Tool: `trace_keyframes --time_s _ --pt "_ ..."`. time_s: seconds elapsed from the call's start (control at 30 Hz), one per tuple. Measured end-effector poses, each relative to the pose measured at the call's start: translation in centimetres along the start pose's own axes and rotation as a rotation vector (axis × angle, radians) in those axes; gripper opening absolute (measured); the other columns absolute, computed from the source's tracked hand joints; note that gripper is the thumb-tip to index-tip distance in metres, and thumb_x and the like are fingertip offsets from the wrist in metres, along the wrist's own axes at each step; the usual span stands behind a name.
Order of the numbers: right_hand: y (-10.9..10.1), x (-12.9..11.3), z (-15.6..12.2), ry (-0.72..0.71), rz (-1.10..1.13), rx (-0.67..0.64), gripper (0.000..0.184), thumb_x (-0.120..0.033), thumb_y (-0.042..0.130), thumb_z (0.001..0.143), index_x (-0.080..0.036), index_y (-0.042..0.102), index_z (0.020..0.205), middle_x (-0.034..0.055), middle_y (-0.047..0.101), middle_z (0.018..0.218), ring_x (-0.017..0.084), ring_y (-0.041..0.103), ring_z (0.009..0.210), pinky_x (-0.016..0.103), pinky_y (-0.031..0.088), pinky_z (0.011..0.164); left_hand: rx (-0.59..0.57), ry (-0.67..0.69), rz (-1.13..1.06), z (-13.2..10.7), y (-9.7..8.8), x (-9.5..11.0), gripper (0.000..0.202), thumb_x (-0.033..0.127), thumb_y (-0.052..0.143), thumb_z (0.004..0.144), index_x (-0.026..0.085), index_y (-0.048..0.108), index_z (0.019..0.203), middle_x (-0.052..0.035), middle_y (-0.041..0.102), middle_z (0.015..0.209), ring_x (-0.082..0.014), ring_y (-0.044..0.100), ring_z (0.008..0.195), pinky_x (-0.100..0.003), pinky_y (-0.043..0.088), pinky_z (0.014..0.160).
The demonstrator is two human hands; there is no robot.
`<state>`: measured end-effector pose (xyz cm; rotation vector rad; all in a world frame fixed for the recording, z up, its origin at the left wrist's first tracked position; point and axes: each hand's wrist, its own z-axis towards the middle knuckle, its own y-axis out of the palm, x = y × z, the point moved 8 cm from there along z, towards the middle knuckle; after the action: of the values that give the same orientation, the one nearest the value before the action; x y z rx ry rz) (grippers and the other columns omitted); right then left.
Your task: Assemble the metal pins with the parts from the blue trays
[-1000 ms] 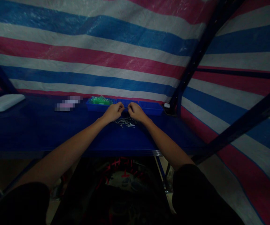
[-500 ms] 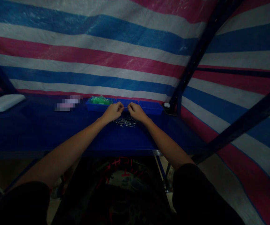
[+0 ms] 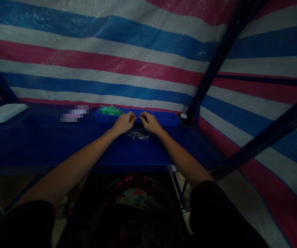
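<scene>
My left hand (image 3: pixel 125 122) and my right hand (image 3: pixel 148 122) face each other with fingers pinched. Between their fingertips runs a thin metal pin (image 3: pixel 138 117), gripped at both ends; its exact kind is too small to tell. Below the hands, a loose pile of similar thin metal pins (image 3: pixel 138 134) lies on the blue table (image 3: pixel 135 155). Just behind the hands stands a row of blue trays (image 3: pixel 165 118), partly hidden by the fingers. The left tray holds a clear bag with bright green contents (image 3: pixel 110 110).
A white rectangular device (image 3: pixel 5 113) lies at the table's left. Right of it is a blurred-out pinkish item (image 3: pixel 75 113). A small white case (image 3: pixel 183 116) sits by the right post. Dark blue frame posts (image 3: pixel 202 81) and striped sheeting (image 3: pixel 99 62) enclose the back and right.
Both hands stay almost in place, still pinching the thin metal pin. The fingers of my right hand have shifted slightly. The pile and trays are unchanged.
</scene>
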<state>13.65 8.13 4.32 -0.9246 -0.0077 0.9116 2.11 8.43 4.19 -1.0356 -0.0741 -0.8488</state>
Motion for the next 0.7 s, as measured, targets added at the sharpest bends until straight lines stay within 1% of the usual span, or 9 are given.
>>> trace_keyframes --time_s 0.17,0.3,0.47,0.6,0.7 --pt "-0.45 -0.58 -0.01 -0.038 0.022 0.024 0.018 -0.021 0.040 0.083 -0.015 0.054 0.092 0.0057 0.060 0.084 0.015 0.052 0.072 0.028 0.040 0.070 0.007 0.011 -0.004 0.07 -0.06 -0.08 0.014 0.023 0.045 0.082 0.015 0.057 0.085 -0.0059 0.062 0.074 -0.0156 0.055 0.063 -0.028 0.040 0.061" --pt "-0.38 -0.51 -0.05 -0.007 0.019 -0.020 0.019 -0.023 0.043 0.082 -0.015 0.056 0.094 0.0033 0.059 0.077 0.014 0.051 0.066 0.027 0.040 0.065 0.007 0.010 0.013 0.06 -0.08 -0.13 0.014 0.022 0.045 0.082 0.015 0.057 0.085 -0.0061 0.063 0.074 -0.0154 0.056 0.064 -0.028 0.039 0.060" --pt "-0.20 -0.15 0.03 0.013 -0.018 -0.030 0.018 -0.024 0.045 0.080 -0.015 0.060 0.085 0.0033 0.060 0.075 0.014 0.051 0.065 0.026 0.038 0.064 0.032 0.005 0.022 0.03 -0.23 -0.25 0.015 0.024 0.045 0.081 0.016 0.058 0.085 -0.0055 0.064 0.073 -0.0159 0.057 0.064 -0.027 0.038 0.059" --pt "-0.05 -0.01 0.09 0.022 -0.021 -0.027 0.016 -0.022 0.044 0.078 -0.015 0.058 0.081 0.0026 0.059 0.072 0.013 0.049 0.064 0.025 0.037 0.062 0.034 -0.002 0.015 -0.03 -0.35 -0.08 0.017 0.026 0.046 0.081 0.016 0.058 0.086 -0.0051 0.064 0.072 -0.0160 0.057 0.062 -0.026 0.038 0.057" --pt "-0.20 -0.01 0.07 0.044 -0.031 -0.013 0.015 -0.021 0.042 0.078 -0.016 0.055 0.077 0.0012 0.056 0.069 0.014 0.048 0.062 0.025 0.036 0.061 0.024 -0.004 0.001 -0.15 -0.44 0.41 0.017 0.027 0.047 0.081 0.016 0.058 0.086 -0.0042 0.063 0.068 -0.0155 0.056 0.060 -0.026 0.038 0.056"
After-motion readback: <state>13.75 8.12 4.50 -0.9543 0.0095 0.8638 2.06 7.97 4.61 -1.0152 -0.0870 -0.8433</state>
